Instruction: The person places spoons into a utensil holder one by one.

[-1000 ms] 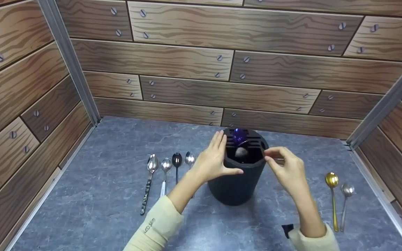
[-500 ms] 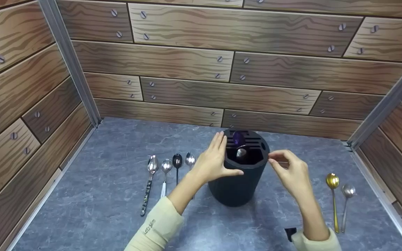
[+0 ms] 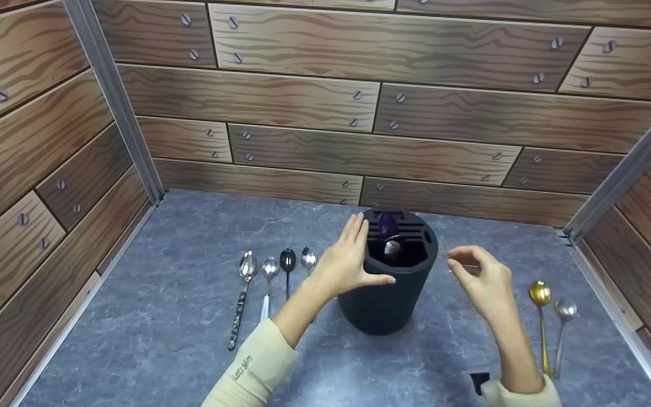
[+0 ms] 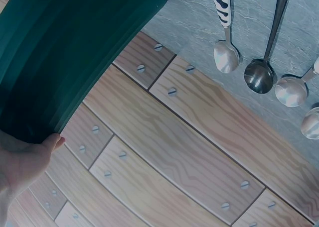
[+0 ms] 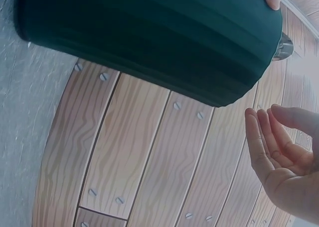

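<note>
Your left hand [image 3: 343, 263], spread apart, touches the holder [image 3: 383, 302]. Your right hand [image 3: 486, 282], thumb and fingertips apart, hovers right of it.

Prob. a small indoor booth, lab- or studio-type. Evidence: walls on three sides, i.e. far wall [image 3: 444, 107], left wall [image 3: 26, 152] and right wall [image 3: 642, 249], all w/ wood-look planks whose grain and screw heads [image 3: 233, 22] seem printed (rather cartoonish, tbh). Grey metal posts [image 3: 113, 102] stand in the far left and far right corners; a pale metal strip [image 3: 92, 294] edges the table [image 3: 190, 226] on the left. Tabletop: blue-grey w/ marble-type veining, bright glare nr. the near side. Spoons [image 3: 248, 265] and a dark slotted holder [image 3: 382, 305] on it are kitchen-type items, but the surroundings look purpose-built.
</note>
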Tool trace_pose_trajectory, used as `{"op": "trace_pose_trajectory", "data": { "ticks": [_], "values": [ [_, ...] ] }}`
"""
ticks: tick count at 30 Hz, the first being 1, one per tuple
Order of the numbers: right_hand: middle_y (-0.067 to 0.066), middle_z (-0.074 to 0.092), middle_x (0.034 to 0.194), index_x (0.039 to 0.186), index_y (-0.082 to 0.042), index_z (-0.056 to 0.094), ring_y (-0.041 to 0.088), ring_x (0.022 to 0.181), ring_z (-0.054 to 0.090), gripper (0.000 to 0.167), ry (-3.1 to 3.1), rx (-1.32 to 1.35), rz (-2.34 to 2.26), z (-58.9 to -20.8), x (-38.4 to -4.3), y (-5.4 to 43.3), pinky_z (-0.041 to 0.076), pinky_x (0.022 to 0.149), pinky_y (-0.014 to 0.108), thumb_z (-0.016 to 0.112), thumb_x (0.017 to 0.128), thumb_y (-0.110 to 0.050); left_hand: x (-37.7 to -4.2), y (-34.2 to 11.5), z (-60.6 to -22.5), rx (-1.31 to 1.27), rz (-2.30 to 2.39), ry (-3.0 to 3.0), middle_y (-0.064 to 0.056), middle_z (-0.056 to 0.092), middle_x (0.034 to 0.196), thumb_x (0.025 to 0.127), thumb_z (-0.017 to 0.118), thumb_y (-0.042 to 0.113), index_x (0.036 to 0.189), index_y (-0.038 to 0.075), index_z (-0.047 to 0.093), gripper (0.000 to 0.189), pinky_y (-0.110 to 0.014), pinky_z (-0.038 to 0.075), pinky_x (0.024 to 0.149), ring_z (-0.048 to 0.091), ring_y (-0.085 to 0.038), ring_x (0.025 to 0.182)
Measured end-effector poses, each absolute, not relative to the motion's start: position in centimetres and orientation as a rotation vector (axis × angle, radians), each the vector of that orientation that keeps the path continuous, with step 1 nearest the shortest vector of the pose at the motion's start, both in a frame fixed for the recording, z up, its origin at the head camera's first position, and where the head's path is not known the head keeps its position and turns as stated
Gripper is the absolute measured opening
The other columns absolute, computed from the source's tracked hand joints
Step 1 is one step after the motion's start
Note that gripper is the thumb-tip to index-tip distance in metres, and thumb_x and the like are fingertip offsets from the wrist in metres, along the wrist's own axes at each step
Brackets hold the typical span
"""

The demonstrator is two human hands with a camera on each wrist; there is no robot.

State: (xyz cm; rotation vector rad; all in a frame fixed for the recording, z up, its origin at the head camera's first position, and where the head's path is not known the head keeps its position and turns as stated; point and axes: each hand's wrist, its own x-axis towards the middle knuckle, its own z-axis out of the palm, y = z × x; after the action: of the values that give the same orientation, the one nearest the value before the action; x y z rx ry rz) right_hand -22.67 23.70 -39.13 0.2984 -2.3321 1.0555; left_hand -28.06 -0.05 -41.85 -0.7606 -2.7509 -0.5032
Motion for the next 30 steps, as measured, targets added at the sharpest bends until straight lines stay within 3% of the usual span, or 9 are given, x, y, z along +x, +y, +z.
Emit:
{"op": "trace_pose_trajectory", "data": {
  "ticks": [10,17,25,30],
  "values": [
    [0.012,0.066,0.086,0.089,0.002,0.066,0.023,0.080,0.063,0.009,-2.338,0.188,0.971,-39.7,-22.9,25.9,0.042,0.068,0.004,0.068,0.081,0.002,-27.9,-0.1,-41.8,-0.770,-0.500,-2.738,-0.019,0.013,0.150,0.067,0.052,0.078,0.144,-0.005,0.018,0.117,-0.034,0.034,0.099,0.006,-0.026,0.137],
    [0.015,0.066,0.088,0.090,0.002,0.066,-0.008,0.076,0.052,0.010,-2.356,0.088,0.958,-40.0,-23.2,27.6,0.041,0.069,0.004,0.067,0.081,0.002,-28.0,0.0,-41.8,-0.770,-0.495,-2.723,-0.019,0.014,0.149,0.067,0.053,0.077,0.143,-0.005,0.019,0.116,-0.033,0.032,0.101,0.008,-0.026,0.137],
    [0.014,0.067,0.088,0.090,-0.001,0.067,-0.001,0.073,0.055,0.010,-2.408,-0.056,0.854,-41.2,-23.7,29.8,0.038,0.066,0.004,0.068,0.081,-0.003,-28.0,0.0,-41.8,-0.772,-0.499,-2.733,-0.019,0.013,0.149,0.067,0.053,0.077,0.143,-0.005,0.019,0.117,-0.033,0.029,0.102,0.008,-0.026,0.137],
    [0.015,0.068,0.087,0.090,-0.001,0.067,-0.016,0.065,0.045,0.010,-2.432,-0.140,0.834,-42.1,-24.2,31.5,0.042,0.069,0.018,0.067,0.081,-0.005,-28.0,-0.1,-41.8,-0.773,-0.504,-2.730,-0.019,0.014,0.149,0.067,0.054,0.077,0.143,-0.005,0.019,0.117,-0.033,0.029,0.103,0.008,-0.027,0.137]
  ]
}}
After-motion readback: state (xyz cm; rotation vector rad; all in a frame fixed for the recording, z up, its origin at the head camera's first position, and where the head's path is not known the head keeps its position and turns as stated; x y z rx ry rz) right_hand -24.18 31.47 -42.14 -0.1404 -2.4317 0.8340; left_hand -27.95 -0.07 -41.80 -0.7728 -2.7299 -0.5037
